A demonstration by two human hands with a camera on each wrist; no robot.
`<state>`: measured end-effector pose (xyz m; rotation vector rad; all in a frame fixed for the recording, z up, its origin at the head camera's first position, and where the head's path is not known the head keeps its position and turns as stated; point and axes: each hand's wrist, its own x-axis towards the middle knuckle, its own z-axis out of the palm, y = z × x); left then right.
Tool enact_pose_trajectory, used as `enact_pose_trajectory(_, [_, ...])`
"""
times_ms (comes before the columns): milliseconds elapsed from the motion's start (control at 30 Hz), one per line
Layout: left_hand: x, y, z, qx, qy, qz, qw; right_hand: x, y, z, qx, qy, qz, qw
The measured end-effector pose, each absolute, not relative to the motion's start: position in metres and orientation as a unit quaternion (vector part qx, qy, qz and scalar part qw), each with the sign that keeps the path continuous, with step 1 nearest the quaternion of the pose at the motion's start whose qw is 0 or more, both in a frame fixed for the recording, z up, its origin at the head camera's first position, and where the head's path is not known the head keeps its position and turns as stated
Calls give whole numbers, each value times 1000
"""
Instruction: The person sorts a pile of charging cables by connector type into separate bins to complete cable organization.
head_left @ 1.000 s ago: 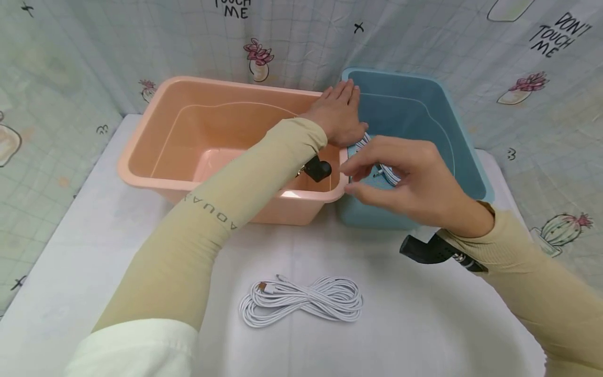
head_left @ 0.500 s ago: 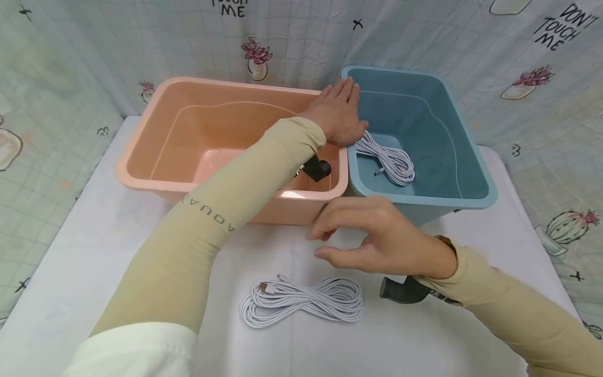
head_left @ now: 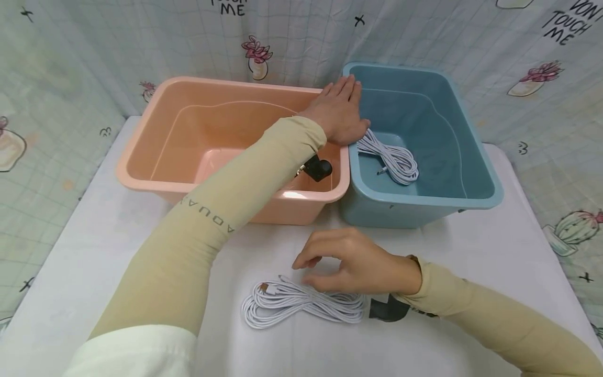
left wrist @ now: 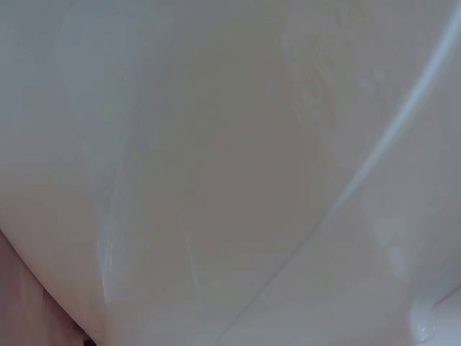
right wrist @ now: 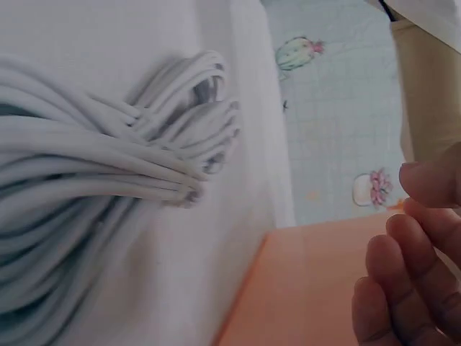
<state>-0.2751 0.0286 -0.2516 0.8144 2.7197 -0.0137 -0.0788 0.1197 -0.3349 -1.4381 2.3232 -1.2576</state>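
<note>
My left hand (head_left: 336, 112) rests with straight fingers across the meeting rims of the peach tub (head_left: 226, 86) and the blue tub (head_left: 424, 200). The left wrist view shows little but a smooth, pale tub wall. Over a coiled white USB cable (head_left: 268, 317) on the table hovers my right hand (head_left: 360, 262), thumb and fingers apart and holding nothing. The cable is bundled in a figure-eight, its right part overlapped by that hand. In the right wrist view, the fingertips (right wrist: 382, 259) are at the right, away from the bundle. Another coiled white cable (head_left: 398, 162) lies inside the blue tub.
A white cloth (head_left: 226, 356) covers the table. Behind the tubs and along the sides hangs a pale curtain (head_left: 306, 42) printed with potted plants. Small black wrist cameras sit under both wrists; the left one dips into the peach tub.
My right hand has come from over the blue tub down towards the front, to the cable on the table. That uncovers the cable inside the blue tub. The left hand has stayed put.
</note>
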Motion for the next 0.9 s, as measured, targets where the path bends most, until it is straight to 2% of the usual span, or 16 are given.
enact_pose_trajectory(133, [-275,29,-251,286,946,-9,153,-78,119,-348,-487,780,-387,72])
enact_pose_trajectory(400, [-275,30,-251,286,946,-9,151,-73,118,-365,-456,803,-351,154])
enact_pose_trajectory(700, [-275,28,-250,284,947,-8,152,-68,115,-378,-443,818,-325,172])
enact_pose_trajectory(900, [-276,28,-251,284,946,-9,154,-66,114,-385,-412,824,-326,211])
